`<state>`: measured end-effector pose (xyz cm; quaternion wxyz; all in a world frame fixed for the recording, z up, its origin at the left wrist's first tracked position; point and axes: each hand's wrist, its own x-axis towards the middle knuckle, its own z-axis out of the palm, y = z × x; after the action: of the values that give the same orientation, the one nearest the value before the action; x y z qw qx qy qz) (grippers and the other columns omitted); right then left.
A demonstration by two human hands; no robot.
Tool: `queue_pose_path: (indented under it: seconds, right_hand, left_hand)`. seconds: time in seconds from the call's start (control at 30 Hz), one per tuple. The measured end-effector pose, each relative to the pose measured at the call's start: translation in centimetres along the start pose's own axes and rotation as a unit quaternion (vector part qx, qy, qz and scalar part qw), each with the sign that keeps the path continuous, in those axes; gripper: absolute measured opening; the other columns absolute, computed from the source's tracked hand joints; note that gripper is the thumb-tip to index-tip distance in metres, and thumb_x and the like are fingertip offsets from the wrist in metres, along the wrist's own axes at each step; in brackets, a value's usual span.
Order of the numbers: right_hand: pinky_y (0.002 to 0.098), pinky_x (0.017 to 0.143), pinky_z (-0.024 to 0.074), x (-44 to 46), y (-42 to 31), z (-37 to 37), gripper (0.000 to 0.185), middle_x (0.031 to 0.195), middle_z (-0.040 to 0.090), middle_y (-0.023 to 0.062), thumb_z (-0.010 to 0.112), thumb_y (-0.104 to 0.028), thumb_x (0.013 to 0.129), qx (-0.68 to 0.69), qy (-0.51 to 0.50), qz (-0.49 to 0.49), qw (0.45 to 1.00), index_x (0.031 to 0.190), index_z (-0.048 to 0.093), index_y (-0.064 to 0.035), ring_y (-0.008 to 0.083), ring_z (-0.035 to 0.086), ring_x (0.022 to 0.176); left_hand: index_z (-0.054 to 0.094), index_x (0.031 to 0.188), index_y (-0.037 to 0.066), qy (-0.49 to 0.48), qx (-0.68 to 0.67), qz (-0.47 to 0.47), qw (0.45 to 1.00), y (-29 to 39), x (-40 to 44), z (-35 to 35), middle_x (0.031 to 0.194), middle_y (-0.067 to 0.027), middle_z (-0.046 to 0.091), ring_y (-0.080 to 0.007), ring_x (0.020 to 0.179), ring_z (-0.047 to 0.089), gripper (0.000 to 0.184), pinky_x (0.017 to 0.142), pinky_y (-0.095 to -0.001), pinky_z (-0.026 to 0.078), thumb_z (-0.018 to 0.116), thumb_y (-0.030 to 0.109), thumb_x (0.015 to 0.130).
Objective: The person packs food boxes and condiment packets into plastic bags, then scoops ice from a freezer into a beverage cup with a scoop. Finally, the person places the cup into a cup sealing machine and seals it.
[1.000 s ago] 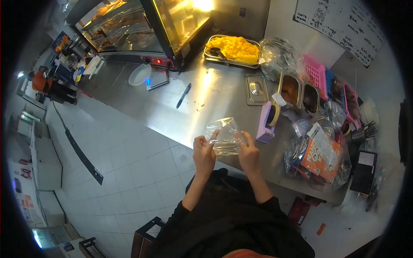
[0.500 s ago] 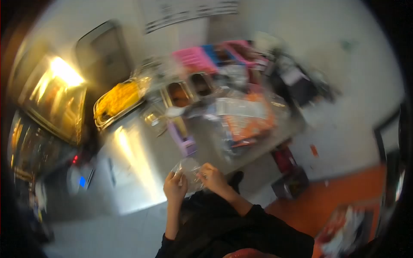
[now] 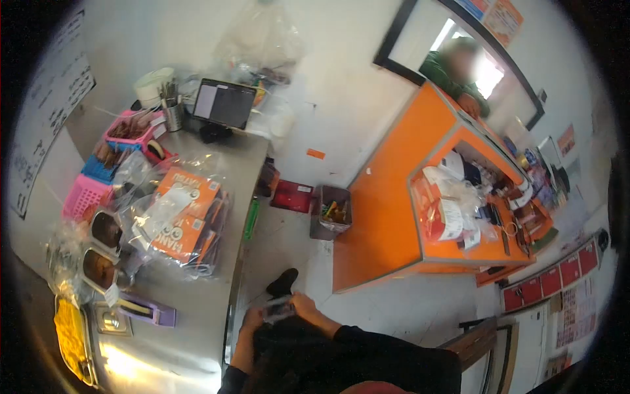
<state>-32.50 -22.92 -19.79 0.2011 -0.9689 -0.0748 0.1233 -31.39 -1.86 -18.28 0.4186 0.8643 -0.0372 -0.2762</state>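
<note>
Between my two hands is a small clear plastic bag (image 3: 279, 310), held in front of my body just off the table's edge. My left hand (image 3: 251, 320) is closed on its left side, with the fingers partly blurred. The bag's other side is pinched by my right hand (image 3: 304, 305). Whatever the bag may contain is too blurred to make out. Nearest on the steel table (image 3: 207, 315) are a purple tape dispenser (image 3: 157, 314) and a clear plastic bundle of orange printed packets (image 3: 180, 220).
Pink basket (image 3: 87, 197), yellow food tray (image 3: 71, 335), dark-filled containers (image 3: 100, 268) and a tablet (image 3: 225, 104) stand on the table. A bin (image 3: 331, 213) sits on the floor. An orange counter (image 3: 387, 203) is at right; a person (image 3: 453, 72) leans at its window.
My view has swung right, bringing the orange counter and the person into sight. My hands have moved from the table's edge to beside it, still holding the bag, which looks more compact.
</note>
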Motion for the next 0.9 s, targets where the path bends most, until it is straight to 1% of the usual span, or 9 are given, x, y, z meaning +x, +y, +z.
queue_pose_path:
  seconds: [0.1,0.2,0.3,0.4,0.53,0.57,0.67,0.8,0.9]
  right_hand:
    - [0.0415,0.071,0.0413,-4.0,0.8,1.5,0.019,0.089,0.050,0.0184,0.048,-0.014,0.076,0.071,-0.096,0.107,0.987,0.088,0.054,-0.0018,0.0364,0.051,0.083]
    - [0.0406,0.071,0.0414,-3.6,0.9,0.1,0.022,0.087,0.048,0.0196,0.048,-0.016,0.075,0.035,-0.102,0.034,0.994,0.091,0.052,-0.0004,0.0362,0.051,0.085]
    - [0.0407,0.069,0.0410,-1.2,0.4,0.9,0.021,0.086,0.048,0.0188,0.049,-0.016,0.074,0.017,0.062,-0.016,0.998,0.089,0.053,-0.0012,0.0349,0.050,0.084]
    - [0.0413,0.068,0.0401,0.3,-2.8,-1.3,0.022,0.085,0.048,0.0192,0.049,-0.017,0.074,0.118,-0.059,-0.003,0.991,0.089,0.052,-0.0005,0.0346,0.049,0.082]
    - [0.0409,0.071,0.0392,2.5,-1.4,8.8,0.023,0.088,0.048,0.0217,0.043,-0.016,0.077,0.067,-0.140,-0.240,0.958,0.088,0.050,0.0030,0.0345,0.047,0.084]
    - [0.0398,0.073,0.0398,-0.3,-7.8,0.7,0.022,0.089,0.048,0.0217,0.040,-0.014,0.078,0.287,-0.170,0.028,0.942,0.089,0.052,0.0018,0.0338,0.048,0.088]
    - [0.0384,0.073,0.0407,1.4,-4.0,8.7,0.026,0.091,0.048,0.0218,0.039,-0.011,0.079,0.103,-0.207,-0.273,0.934,0.099,0.053,0.0000,0.0335,0.048,0.091]
    - [0.0369,0.075,0.0414,1.1,-5.5,4.4,0.027,0.089,0.051,0.0198,0.045,-0.005,0.075,0.091,-0.224,-0.133,0.961,0.101,0.053,-0.0007,0.0332,0.048,0.091]
    - [0.0379,0.076,0.0417,1.8,-2.7,8.3,0.031,0.091,0.051,0.0193,0.047,-0.004,0.073,0.025,-0.144,-0.193,0.970,0.104,0.052,-0.0020,0.0340,0.048,0.090]
  left_hand:
    - [0.061,0.087,0.003,-0.119,0.080,0.051,0.988,-3.0,2.1,3.1,0.080,-0.0220,0.057,-0.0334,0.078,0.058,0.023,0.065,-0.0406,0.044,0.049,0.017,0.073]
    - [0.062,0.088,0.005,-0.083,0.075,0.086,0.990,-3.2,3.2,2.8,0.078,-0.0228,0.057,-0.0311,0.074,0.060,0.023,0.065,-0.0389,0.045,0.049,0.014,0.071]
    - [0.062,0.093,0.009,-0.019,0.029,0.048,0.998,-1.1,1.6,0.5,0.081,-0.0224,0.058,-0.0279,0.076,0.060,0.028,0.067,-0.0375,0.045,0.049,0.011,0.068]
    - [0.062,0.097,0.015,0.009,0.026,-0.046,0.999,-4.4,1.6,0.1,0.087,-0.0209,0.059,-0.0259,0.083,0.059,0.036,0.073,-0.0354,0.045,0.049,0.009,0.065]
    - [0.061,0.096,0.010,0.144,0.011,-0.050,0.988,-13.9,2.3,3.0,0.095,-0.0189,0.059,-0.0265,0.093,0.055,0.039,0.082,-0.0353,0.041,0.046,0.002,0.061]
    - [0.060,0.097,0.009,0.149,0.007,-0.070,0.986,-13.7,2.6,2.5,0.097,-0.0189,0.058,-0.0271,0.093,0.055,0.040,0.084,-0.0360,0.040,0.046,0.002,0.061]
    - [0.057,0.101,0.007,0.148,-0.011,-0.121,0.981,-12.2,0.6,1.5,0.101,-0.0179,0.056,-0.0277,0.095,0.053,0.042,0.086,-0.0368,0.038,0.044,0.001,0.061]
    - [0.054,0.107,0.009,0.106,-0.034,-0.102,0.989,-11.9,0.1,1.1,0.106,-0.0149,0.054,-0.0249,0.099,0.050,0.044,0.085,-0.0343,0.038,0.045,0.004,0.064]
    - [0.049,0.114,0.007,0.017,-0.046,-0.152,0.987,-11.6,0.8,0.7,0.113,-0.0113,0.051,-0.0207,0.104,0.047,0.045,0.084,-0.0312,0.038,0.047,0.008,0.068]
